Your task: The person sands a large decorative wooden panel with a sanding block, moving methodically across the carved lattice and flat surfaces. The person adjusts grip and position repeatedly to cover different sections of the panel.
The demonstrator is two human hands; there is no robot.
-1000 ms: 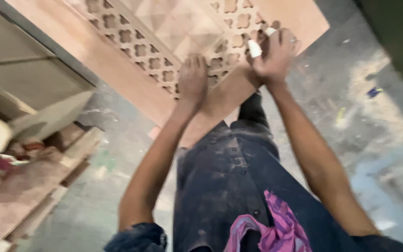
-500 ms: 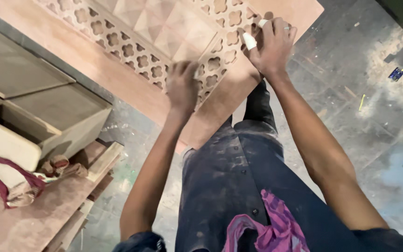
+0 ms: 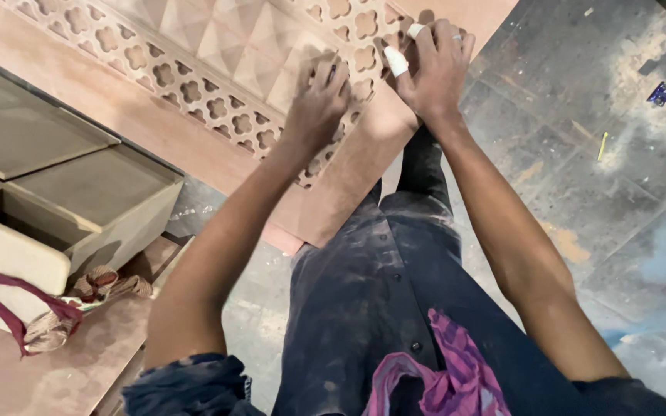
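1. Carved board [image 3: 217, 46]: a pale brown wooden panel with a cut-out lattice border and a raised diamond field, lying across the upper left and upper centre of the frame; its near corner rests against the person's leg at mid-frame.
2. Left hand [image 3: 317, 104]: upper centre, fingers curled and pressed down on the lattice border. A thin dark object seems to lie between the fingers; whether it is gripped cannot be told. Half a second ago this hand lay further left and lower on the border.
3. Right hand [image 3: 435, 65]: upper centre-right, fingers bent over the board's edge just beside the left hand, one finger wrapped in a white bandage [image 3: 396, 62]. Whether it holds anything cannot be told. The two hands are closer together than before.
4. Box [image 3: 79, 185]: an open, cream-sided wooden case at the left edge, more fully in view than a second ago.
5. Maroon strap [image 3: 9, 312]: lower left, looped over the case front.
6. Pink cloth [image 3: 441, 370]: bottom centre, hanging at the person's waist.
7. Floor [image 3: 610, 177]: grey, stained concrete at right.
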